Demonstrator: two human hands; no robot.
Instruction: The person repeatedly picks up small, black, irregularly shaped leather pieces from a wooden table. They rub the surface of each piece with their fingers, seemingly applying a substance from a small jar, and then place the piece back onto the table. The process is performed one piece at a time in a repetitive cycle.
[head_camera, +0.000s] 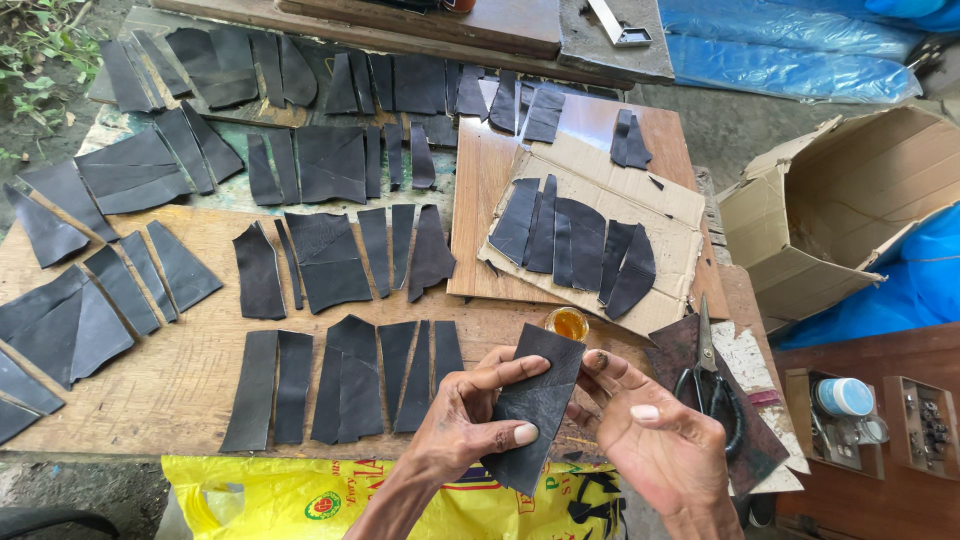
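Both hands hold one dark leather piece (535, 405) above the bench (190, 380): left hand (465, 420) fingers clamped on its edge, right hand (655, 435) fingers loosely apart, touching its right side, near scissors (708, 375).

Bench (190, 385) mostly covered by rows of dark leather pieces (330, 255); bare strips only between rows. Glue jar (568, 323) sits just ahead of both hands. Scissors (708, 375) block the right side; open cardboard box (850, 210) beyond them.
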